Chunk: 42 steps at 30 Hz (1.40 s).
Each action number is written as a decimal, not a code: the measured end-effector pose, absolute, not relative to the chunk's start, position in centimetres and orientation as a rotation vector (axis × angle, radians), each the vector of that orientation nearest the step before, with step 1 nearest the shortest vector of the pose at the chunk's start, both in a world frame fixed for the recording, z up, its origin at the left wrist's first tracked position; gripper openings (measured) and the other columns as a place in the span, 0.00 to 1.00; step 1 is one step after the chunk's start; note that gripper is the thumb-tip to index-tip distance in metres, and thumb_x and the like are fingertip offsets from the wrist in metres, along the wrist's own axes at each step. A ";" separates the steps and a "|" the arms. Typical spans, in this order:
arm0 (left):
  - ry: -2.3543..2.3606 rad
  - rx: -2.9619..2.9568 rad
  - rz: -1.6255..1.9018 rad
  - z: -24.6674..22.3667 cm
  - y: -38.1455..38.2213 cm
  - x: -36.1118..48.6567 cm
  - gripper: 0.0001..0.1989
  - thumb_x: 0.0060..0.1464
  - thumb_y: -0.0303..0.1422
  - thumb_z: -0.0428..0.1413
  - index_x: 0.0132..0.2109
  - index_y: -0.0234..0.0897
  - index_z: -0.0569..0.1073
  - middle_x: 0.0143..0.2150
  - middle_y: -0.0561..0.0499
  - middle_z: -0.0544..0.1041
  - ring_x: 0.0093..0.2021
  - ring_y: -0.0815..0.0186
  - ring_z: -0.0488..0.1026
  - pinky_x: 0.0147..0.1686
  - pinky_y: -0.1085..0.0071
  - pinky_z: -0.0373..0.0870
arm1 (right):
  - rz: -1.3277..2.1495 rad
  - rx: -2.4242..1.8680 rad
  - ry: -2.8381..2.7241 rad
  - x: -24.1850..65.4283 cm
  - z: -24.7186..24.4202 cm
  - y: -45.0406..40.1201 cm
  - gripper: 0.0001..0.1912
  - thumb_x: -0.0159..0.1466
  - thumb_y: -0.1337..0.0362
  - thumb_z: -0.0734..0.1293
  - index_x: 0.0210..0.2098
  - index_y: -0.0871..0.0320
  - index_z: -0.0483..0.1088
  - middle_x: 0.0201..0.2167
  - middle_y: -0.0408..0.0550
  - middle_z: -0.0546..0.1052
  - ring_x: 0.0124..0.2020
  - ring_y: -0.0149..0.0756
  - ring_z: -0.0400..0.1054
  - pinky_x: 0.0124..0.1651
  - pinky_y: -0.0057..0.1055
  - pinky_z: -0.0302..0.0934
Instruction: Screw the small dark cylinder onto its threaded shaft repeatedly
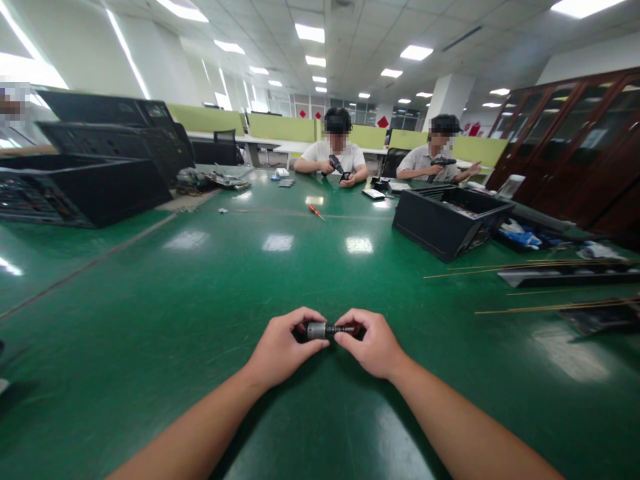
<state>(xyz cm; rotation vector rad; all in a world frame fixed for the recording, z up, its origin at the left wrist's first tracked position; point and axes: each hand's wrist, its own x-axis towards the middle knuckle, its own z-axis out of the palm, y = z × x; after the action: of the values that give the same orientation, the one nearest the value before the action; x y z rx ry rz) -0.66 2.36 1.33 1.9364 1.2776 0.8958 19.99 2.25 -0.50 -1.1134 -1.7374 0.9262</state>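
A small metal cylinder (317,331) with a thin, ridged dark shaft lies level between my hands, over the green table (240,273). My left hand (283,347) is closed round the cylinder's thick silver and black end, thumb below and fingers above. My right hand (373,343) has its fingers curled round the thin shaft, with the thumb near its middle. The fingers hide both outer ends of the part.
An orange screwdriver (315,211) lies farther back. Black computer cases stand at the left (120,190) and right (447,223). Thin rods (530,309) stick out at the right. Two people across the table hold power tools; another person is partly visible at far left.
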 end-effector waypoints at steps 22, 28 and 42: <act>1.305 1.918 0.911 0.9 2.5 -0.8 0.14 0.47 0.36 0.65 0.42 0.42 0.78 0.37 0.54 0.79 0.38 0.63 0.74 0.40 0.67 0.66 | 0.914 -1.140 -1.709 20.1 -0.3 2.2 0.04 0.57 0.67 0.70 0.32 0.59 0.77 0.25 0.43 0.76 0.26 0.32 0.67 0.30 0.26 0.59; 1.308 1.911 0.914 1.0 2.5 -0.8 0.13 0.47 0.36 0.65 0.42 0.42 0.78 0.37 0.54 0.79 0.38 0.63 0.74 0.40 0.67 0.66 | 0.936 -1.133 -1.703 20.1 -0.4 2.3 0.05 0.57 0.67 0.70 0.33 0.59 0.77 0.25 0.43 0.76 0.26 0.32 0.67 0.30 0.26 0.59; 1.307 1.895 0.932 1.2 2.5 -0.7 0.14 0.46 0.36 0.65 0.42 0.41 0.78 0.38 0.53 0.79 0.38 0.62 0.74 0.40 0.66 0.66 | 0.983 -1.118 -1.668 20.2 -0.7 2.3 0.05 0.57 0.66 0.70 0.33 0.59 0.77 0.25 0.44 0.76 0.26 0.32 0.67 0.30 0.27 0.60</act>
<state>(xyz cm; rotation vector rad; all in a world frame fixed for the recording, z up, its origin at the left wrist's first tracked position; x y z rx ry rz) -0.67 2.46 1.18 1.8949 1.3074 0.9316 20.20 2.32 -0.73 -1.1178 -1.6677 0.9828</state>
